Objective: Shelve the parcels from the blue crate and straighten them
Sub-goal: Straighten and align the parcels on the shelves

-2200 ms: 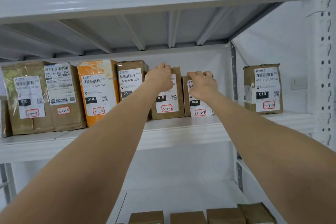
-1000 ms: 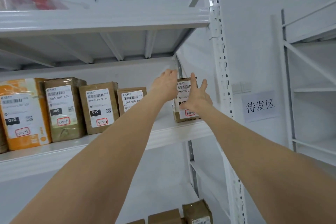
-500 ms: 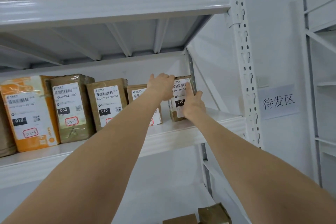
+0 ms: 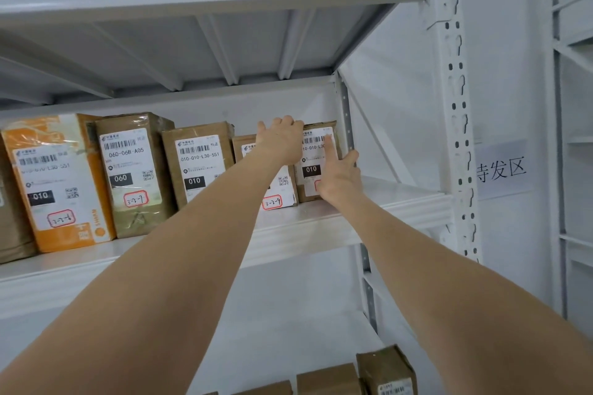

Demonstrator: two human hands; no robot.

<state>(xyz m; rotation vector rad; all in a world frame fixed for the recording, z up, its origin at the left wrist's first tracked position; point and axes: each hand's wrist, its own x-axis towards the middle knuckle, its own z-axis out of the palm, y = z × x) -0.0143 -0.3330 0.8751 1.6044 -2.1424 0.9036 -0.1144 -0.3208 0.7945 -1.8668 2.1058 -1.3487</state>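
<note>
end parcel stands upright on middle shelf, against its neighbour. left hand curls fingers over its top left corner; right hand lies flat on its label, fingers straight, gripping nothing.

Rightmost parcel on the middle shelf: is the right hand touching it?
Touching. Head view: the right hand lies flat on the rightmost parcel, on its label face, index finger straight across the label, no gap visible.

White paper wall sign, perforated rack upright, neighbouring rack
</note>
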